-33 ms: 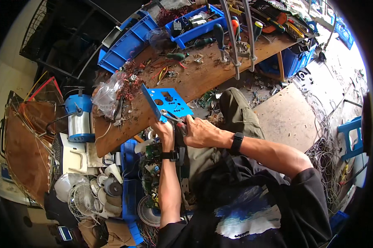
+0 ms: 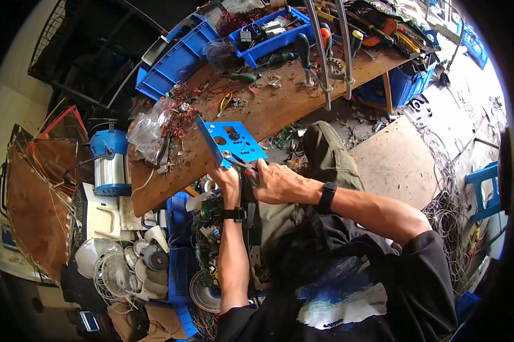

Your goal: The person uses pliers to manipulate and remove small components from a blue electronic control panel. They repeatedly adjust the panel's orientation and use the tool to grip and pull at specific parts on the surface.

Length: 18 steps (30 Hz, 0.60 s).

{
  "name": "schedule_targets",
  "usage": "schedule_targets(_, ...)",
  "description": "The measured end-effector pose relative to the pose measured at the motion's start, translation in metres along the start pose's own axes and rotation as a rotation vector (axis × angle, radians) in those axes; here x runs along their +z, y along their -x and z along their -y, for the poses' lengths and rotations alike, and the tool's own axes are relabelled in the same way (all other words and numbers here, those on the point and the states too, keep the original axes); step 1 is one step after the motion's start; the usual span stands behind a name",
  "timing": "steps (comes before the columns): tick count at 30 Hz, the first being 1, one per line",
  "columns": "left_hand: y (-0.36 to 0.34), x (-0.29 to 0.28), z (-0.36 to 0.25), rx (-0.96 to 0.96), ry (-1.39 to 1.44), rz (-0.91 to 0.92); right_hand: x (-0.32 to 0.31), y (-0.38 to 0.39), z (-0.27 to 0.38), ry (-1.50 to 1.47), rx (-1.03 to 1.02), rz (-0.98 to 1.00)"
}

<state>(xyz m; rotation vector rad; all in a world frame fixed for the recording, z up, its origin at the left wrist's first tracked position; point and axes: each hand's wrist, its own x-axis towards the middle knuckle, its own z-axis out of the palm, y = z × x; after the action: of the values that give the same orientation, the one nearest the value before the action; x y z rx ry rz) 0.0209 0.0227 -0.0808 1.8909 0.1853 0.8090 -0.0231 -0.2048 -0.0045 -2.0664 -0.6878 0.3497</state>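
A blue bent metal panel (image 2: pixel 243 137) with round cut-outs and small holes is held up just past the near edge of the wooden bench. My left hand (image 2: pixel 227 179) grips it from below at its lower corner; most of those fingers are hidden behind the metal. My right hand (image 2: pixel 280 183) is closed round the handles of what look like pliers (image 2: pixel 247 169). Their dark jaws reach to the panel's lower edge beside a round metal fitting (image 2: pixel 227 154). What the jaws bite on is too small to tell.
The wooden bench (image 2: pixel 285 117) carries scraps, a clear plastic bag (image 2: pixel 150 128), copper wire and a blue parts bin (image 2: pixel 274 37). Metal bars (image 2: pixel 321 51) rise beside screwdrivers. A blue-and-silver machine (image 2: pixel 110 165) stands left; tangled wires (image 2: pixel 448 222) lie right.
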Motion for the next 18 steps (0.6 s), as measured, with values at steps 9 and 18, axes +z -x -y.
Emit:
schedule_targets(9, -0.005, 0.011, 0.041, 0.202, 0.02, -0.045, -0.006, -0.008, -0.02, 0.109, -0.083, 0.073)
schedule_targets(18, 0.005, 0.014, -0.018, -0.321, 0.448, -0.018, -0.02, -0.009, -0.019, 0.176, -0.076, 0.139)
